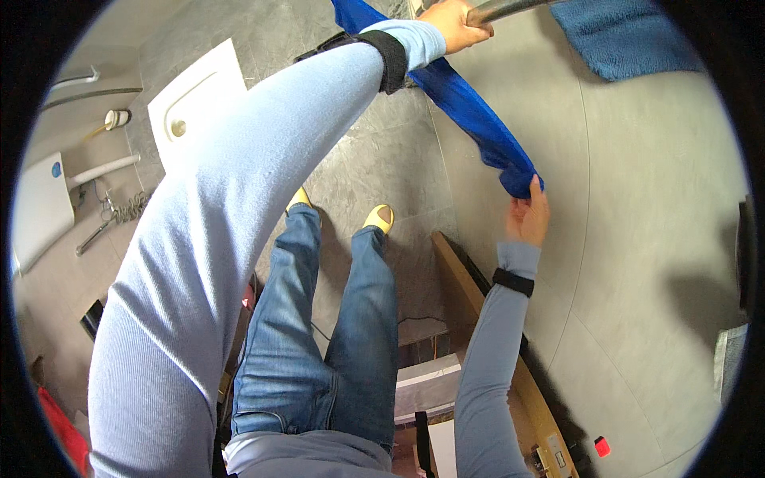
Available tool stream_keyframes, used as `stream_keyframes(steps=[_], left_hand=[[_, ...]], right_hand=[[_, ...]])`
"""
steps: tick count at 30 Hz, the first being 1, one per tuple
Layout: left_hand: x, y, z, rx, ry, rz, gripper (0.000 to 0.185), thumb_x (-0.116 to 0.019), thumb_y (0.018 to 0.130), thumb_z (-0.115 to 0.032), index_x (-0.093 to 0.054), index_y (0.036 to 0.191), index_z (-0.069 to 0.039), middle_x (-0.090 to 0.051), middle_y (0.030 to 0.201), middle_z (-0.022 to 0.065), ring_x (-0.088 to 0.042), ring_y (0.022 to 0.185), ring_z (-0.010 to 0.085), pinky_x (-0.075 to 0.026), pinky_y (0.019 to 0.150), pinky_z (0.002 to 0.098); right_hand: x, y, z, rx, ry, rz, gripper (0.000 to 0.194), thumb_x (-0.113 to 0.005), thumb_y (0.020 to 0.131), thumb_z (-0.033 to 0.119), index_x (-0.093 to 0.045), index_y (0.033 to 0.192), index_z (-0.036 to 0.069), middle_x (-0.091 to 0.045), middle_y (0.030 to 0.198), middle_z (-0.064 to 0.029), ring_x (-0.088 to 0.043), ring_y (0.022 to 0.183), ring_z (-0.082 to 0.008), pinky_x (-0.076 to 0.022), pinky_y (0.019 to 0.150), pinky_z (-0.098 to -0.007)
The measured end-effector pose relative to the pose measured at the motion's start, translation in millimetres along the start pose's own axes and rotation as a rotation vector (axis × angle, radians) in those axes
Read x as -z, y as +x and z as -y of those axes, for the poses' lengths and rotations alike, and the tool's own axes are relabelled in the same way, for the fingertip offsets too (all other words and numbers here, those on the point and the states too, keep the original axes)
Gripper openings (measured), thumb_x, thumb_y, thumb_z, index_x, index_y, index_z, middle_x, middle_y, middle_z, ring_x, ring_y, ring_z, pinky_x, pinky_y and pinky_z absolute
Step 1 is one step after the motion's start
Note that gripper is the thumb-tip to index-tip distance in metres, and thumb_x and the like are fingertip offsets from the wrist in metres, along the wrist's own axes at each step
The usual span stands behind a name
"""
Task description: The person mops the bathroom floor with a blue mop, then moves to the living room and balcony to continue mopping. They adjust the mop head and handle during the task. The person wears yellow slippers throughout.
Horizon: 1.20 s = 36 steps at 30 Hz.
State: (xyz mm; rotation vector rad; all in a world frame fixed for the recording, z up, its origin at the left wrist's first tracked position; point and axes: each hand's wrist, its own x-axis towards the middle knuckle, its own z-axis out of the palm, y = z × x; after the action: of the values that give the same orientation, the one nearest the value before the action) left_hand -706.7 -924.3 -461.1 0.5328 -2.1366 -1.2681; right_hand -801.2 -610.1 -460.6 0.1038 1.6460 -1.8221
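Observation:
My left hand (pixel 457 27) reaches across to the top of the view and is closed around the end of a metal bar (pixel 508 8). A long strip of bright blue cloth (pixel 460 98) runs behind my left wrist and slants down to the right. At its lower end, my right hand (pixel 529 215) pinches the blue cloth between thumb and fingers, slightly blurred. The cloth's upper part, by my left forearm, is partly hidden. Both sleeves are light blue, with black straps around the forearms.
A darker blue towel (pixel 627 39) hangs at the upper right, before a grey tiled wall (pixel 633 197). On the left are a white basin-like fixture (pixel 200 89) with a drain, and a coiled hose (pixel 128 208). A wooden panel (pixel 451 275) stands beside my right arm.

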Motion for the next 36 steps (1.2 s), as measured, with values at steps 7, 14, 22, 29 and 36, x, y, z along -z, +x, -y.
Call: stream_keyframes(steps=[7,14,22,29,36], left_hand=[[-7.3,-4.4,-16.2,0.268,0.025,0.052,0.02,-0.059,0.076,-0.021,-0.065,0.09,-0.008,-0.06,0.068,0.0024,-0.054,0.062,0.0102,-0.045,0.059,0.0265],[-5.3,-41.1,-42.4,0.26,-0.249,0.128,0.053,-0.063,0.069,-0.055,-0.064,0.097,-0.01,-0.063,0.087,0.013,-0.059,0.083,0.0241,-0.044,0.078,0.0317],[69.3,-35.5,78.4,0.6,-0.134,-0.539,0.056,-0.051,0.08,-0.045,-0.05,0.118,-0.004,-0.054,0.114,0.0184,-0.045,0.114,0.0306,-0.034,0.096,0.0351],[71.2,-3.5,135.9,0.93,-0.479,-0.081,0.065,-0.042,0.081,-0.053,-0.037,0.131,-0.011,-0.045,0.128,0.0121,-0.032,0.124,0.0264,-0.015,0.104,0.041],[52.2,11.5,147.6,0.981,-0.387,-0.021,0.033,-0.051,0.084,-0.033,-0.055,0.111,-0.016,-0.062,0.097,0.0007,-0.053,0.102,0.0159,-0.031,0.091,0.0401]], right_hand=[[-16.8,-4.9,42.4,0.036,-0.038,0.14,0.019,-0.06,0.081,0.011,-0.058,0.095,-0.002,-0.061,0.092,-0.0091,-0.058,0.078,-0.0149,-0.0473,0.072,-0.0272],[-3.4,-6.5,30.7,0.374,-0.564,-0.054,0.026,-0.058,0.08,0.003,-0.055,0.105,-0.002,-0.059,0.101,-0.0116,-0.056,0.09,-0.0186,-0.0437,0.081,-0.0283],[28.9,-0.5,5.8,0.702,-1.108,-0.114,0.044,-0.044,0.081,-0.008,-0.045,0.124,0.002,-0.051,0.119,-0.0166,-0.051,0.106,-0.0256,-0.0382,0.091,-0.0321],[54.3,7.6,-1.5,0.691,-1.19,-0.14,0.047,-0.042,0.08,-0.009,-0.042,0.126,0.0,-0.048,0.123,-0.0192,-0.049,0.108,-0.0271,-0.0358,0.094,-0.0315],[59.7,1.4,-10.6,0.656,-1.057,-0.231,0.041,-0.043,0.08,-0.008,-0.046,0.12,-0.004,-0.05,0.119,-0.0193,-0.05,0.106,-0.0276,-0.0359,0.093,-0.0321]])
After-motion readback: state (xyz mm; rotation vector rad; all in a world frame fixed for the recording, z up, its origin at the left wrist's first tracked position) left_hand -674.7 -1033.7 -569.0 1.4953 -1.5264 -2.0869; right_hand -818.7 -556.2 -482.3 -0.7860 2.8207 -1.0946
